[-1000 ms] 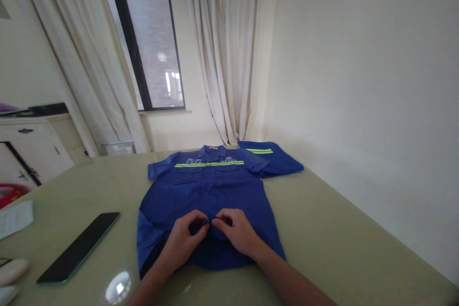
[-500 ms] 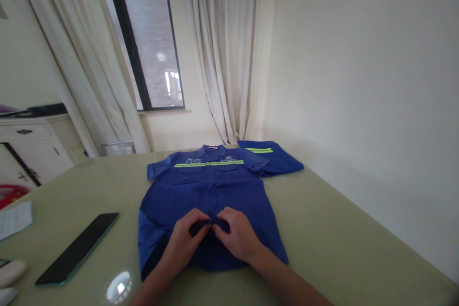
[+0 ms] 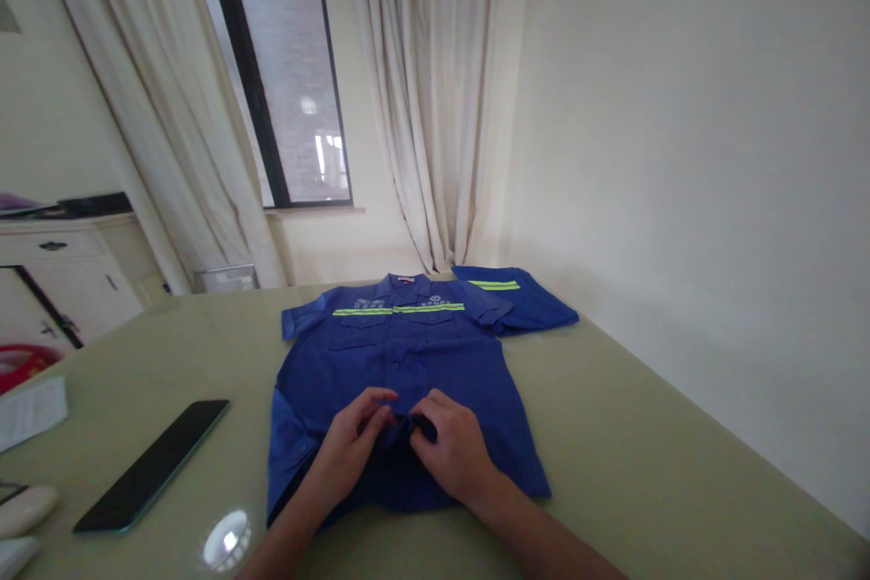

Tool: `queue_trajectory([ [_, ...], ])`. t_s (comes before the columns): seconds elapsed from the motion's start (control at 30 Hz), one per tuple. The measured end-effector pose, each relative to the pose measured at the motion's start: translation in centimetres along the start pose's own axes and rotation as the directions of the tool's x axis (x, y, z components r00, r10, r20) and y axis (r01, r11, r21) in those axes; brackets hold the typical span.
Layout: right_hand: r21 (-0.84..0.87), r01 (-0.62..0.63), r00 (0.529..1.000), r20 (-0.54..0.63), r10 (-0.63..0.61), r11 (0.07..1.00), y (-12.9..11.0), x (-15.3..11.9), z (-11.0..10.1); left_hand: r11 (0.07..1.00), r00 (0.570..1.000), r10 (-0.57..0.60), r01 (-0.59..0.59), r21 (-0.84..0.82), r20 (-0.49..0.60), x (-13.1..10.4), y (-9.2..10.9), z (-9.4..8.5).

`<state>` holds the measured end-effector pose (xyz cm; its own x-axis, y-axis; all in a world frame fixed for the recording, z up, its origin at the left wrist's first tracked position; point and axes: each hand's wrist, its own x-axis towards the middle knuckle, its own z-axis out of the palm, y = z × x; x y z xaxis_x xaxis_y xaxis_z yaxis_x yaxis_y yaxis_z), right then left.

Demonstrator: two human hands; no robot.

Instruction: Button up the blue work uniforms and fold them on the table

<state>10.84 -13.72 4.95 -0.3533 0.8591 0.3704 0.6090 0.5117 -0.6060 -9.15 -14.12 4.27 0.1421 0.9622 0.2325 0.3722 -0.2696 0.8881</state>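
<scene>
A blue short-sleeved work shirt (image 3: 449, 372) lies front up, collar away from me, with a yellow-green stripe across its chest. Both hands are at the lower part of its button front. My right hand (image 3: 452, 444) pinches a bunched bit of the shirt's front edge between thumb and fingers. Close beside it, my left hand (image 3: 353, 435) has its index finger raised and apart from the thumb, its fingertips by the same edge. The lower left side of the shirt is turned over, and my forearms cover part of the hem.
A folded blue garment (image 3: 530, 304) with a yellow-green stripe lies beyond the shirt's right sleeve. On the table (image 3: 612, 453), a dark flat tablet-like object (image 3: 153, 467) and a shiny round object (image 3: 227, 540) are to the left. White paper (image 3: 33, 412) lies at the far left.
My left hand has loosened its hold on the shirt's front edge, its index finger lifting away. My right hand keeps its pinch. The view has shifted slightly.
</scene>
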Motion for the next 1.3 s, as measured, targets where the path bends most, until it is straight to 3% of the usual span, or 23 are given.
queue_trajectory([
  [0.1,0.006,-0.002,1.0,-0.005,0.002,1.0,0.2,0.1,0.0,0.995,0.995,0.046,-0.054,0.081,0.094,0.0,-0.1,0.0],
  [0.37,-0.012,0.044,0.999,-0.007,-0.044,0.999,0.8,0.0,0.0,0.97,0.991,0.123,-0.13,0.207,0.047,-0.7,0.8,0.5],
  [0.53,-0.07,0.042,0.999,-0.002,-0.042,0.997,0.6,-0.1,0.1,0.912,0.977,0.204,-0.214,0.351,0.067,-1.0,0.1,0.8],
  [0.7,-0.148,0.051,0.998,0.035,-0.046,0.988,0.6,0.1,0.1,0.893,0.961,0.261,-0.276,0.357,0.091,-1.2,-0.4,1.1],
  [0.9,-0.155,0.07,0.997,0.054,-0.062,0.985,0.7,0.2,-0.1,0.95,0.974,0.206,-0.222,0.221,0.093,-0.7,0.1,0.8],
  [1.13,-0.042,0.06,0.996,0.075,-0.057,0.997,0.6,0.2,0.2,0.999,1.0,0.011,-0.012,0.04,0.025,0.0,-1.2,0.8],
  [1.3,0.017,0.078,0.993,0.089,-0.079,0.997,1.3,0.2,0.6,1.0,0.998,0.008,-0.009,0.02,0.062,-0.2,-1.1,1.0],
])
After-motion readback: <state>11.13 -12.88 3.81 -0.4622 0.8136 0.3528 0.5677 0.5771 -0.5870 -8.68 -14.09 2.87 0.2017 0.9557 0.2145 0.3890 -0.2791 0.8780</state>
